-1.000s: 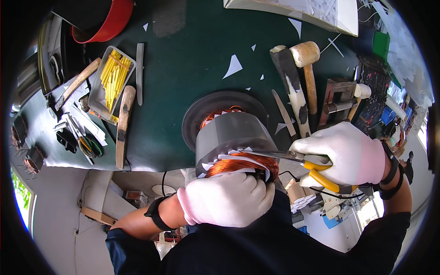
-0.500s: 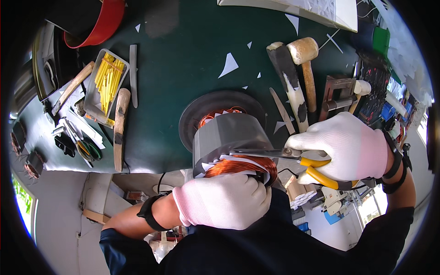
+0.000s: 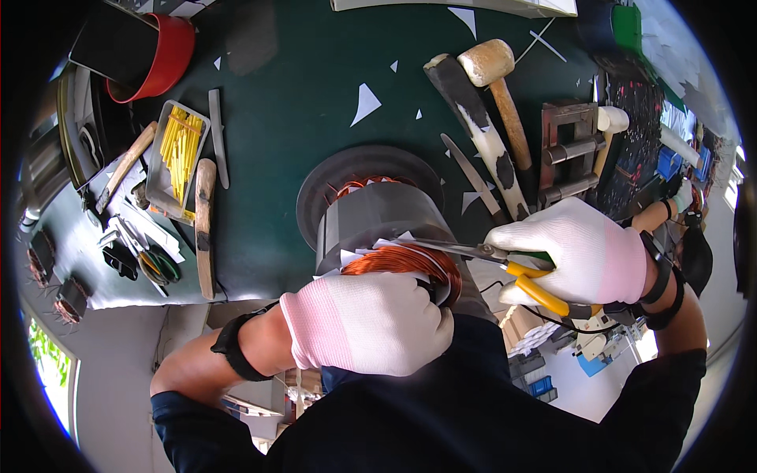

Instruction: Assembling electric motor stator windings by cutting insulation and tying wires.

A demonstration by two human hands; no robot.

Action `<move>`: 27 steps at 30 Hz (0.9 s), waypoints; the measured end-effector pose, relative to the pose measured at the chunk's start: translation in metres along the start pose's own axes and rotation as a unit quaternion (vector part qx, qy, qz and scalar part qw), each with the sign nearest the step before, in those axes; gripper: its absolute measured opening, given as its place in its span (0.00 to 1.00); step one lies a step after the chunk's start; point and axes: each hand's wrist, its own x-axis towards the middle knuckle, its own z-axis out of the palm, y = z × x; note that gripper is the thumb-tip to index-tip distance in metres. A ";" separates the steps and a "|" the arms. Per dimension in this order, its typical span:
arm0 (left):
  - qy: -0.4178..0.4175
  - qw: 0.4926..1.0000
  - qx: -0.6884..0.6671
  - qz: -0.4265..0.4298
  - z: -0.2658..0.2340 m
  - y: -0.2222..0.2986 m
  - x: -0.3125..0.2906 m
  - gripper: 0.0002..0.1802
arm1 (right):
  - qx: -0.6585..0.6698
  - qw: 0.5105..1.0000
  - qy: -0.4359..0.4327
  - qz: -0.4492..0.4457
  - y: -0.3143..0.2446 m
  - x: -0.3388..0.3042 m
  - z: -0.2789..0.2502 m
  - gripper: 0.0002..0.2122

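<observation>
A grey cylindrical motor stator (image 3: 378,206) lies tilted at the table's near edge. Orange copper windings (image 3: 406,262) bulge from its near end, with white paper insulation (image 3: 356,257) poking out along the rim. My left hand (image 3: 378,323), in a white and pink knit glove, is curled against these windings; its fingertips are partly hidden. Yellow-handled scissors (image 3: 490,251) are gripped in my right hand (image 3: 579,252), gloved alike. Their blades point left across the top of the windings, by the paper at the stator's rim. A dark round plate (image 3: 307,201) sits behind the stator.
A mallet (image 3: 486,63), a worn bar (image 3: 473,118) and a flat blade (image 3: 471,173) lie right of the stator. At left are a tray (image 3: 158,175) of yellow sticks, a wooden stick (image 3: 205,229) and a red container (image 3: 175,59). A co-worker's gloved hand (image 3: 683,197) shows far right.
The whole view has shifted slightly. The scissors' blades now lie nearer the paper at the rim, still in my right hand. A co-worker's arm has come into sight at far right.
</observation>
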 end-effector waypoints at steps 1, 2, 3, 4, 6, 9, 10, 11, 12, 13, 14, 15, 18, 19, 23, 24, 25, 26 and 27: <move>-0.015 1.000 -0.011 -0.003 -0.002 0.000 0.001 0.17 | 0.001 1.000 0.002 -0.001 -0.001 -0.001 0.001 0.20; -0.029 0.999 -0.021 -0.006 -0.002 0.001 0.001 0.17 | 0.000 1.000 -0.012 0.014 -0.002 -0.001 0.002 0.19; -0.031 0.999 -0.021 -0.004 -0.004 0.003 0.002 0.17 | -0.002 0.999 -0.025 0.030 -0.003 -0.003 0.001 0.19; -0.003 1.000 0.004 -0.025 -0.004 0.008 0.003 0.17 | -0.001 0.999 -0.024 0.030 -0.001 -0.007 0.004 0.19; 0.026 0.998 0.029 -0.044 -0.005 0.024 0.003 0.17 | 0.016 0.998 0.049 0.027 0.001 -0.020 0.019 0.20; 0.078 0.981 0.010 -0.179 0.012 0.046 0.004 0.20 | -0.003 0.984 0.164 0.067 -0.011 -0.033 0.043 0.23; 0.155 0.961 0.031 -0.225 0.024 0.047 0.006 0.19 | -0.028 0.982 0.178 0.058 -0.014 -0.033 0.051 0.27; 0.230 0.934 0.051 -0.269 0.032 0.048 0.009 0.18 | -0.066 0.978 0.187 0.056 -0.017 -0.033 0.059 0.28; 0.245 0.921 0.064 -0.297 0.036 0.051 0.014 0.20 | -0.082 0.973 0.203 0.072 -0.022 -0.033 0.069 0.29; 0.248 0.920 0.061 -0.298 0.036 0.051 0.013 0.20 | -0.098 0.967 0.217 0.090 -0.027 -0.034 0.079 0.29; 0.248 0.921 0.073 -0.291 0.036 0.049 0.013 0.21 | -0.096 0.963 0.234 0.099 -0.027 -0.033 0.088 0.29; 0.249 0.921 0.085 -0.287 0.037 0.047 0.012 0.21 | -0.097 0.963 0.230 0.098 -0.031 -0.034 0.091 0.29; 0.248 0.924 0.065 -0.285 0.032 0.046 0.011 0.21 | -0.087 0.962 0.218 0.138 -0.040 -0.031 0.092 0.29; 0.250 0.922 0.064 -0.290 0.033 0.045 0.009 0.21 | -0.088 0.963 0.213 0.137 -0.041 -0.030 0.091 0.29; 0.250 0.925 0.070 -0.277 0.032 0.044 0.008 0.23 | -0.070 0.972 0.193 0.110 -0.037 -0.027 0.078 0.29; 0.246 0.928 0.059 -0.275 0.032 0.044 0.008 0.23 | -0.067 0.974 0.200 0.084 -0.035 -0.024 0.070 0.29; 0.248 0.927 0.059 -0.277 0.031 0.044 0.007 0.23 | -0.089 0.980 0.150 0.095 -0.036 -0.024 0.056 0.28; 0.244 0.929 0.060 -0.273 0.030 0.044 0.006 0.24 | -0.076 0.985 0.130 0.083 -0.036 -0.020 0.043 0.27; 0.242 0.931 0.061 -0.268 0.030 0.044 0.007 0.24 | -0.063 0.989 0.111 0.071 -0.034 -0.015 0.031 0.26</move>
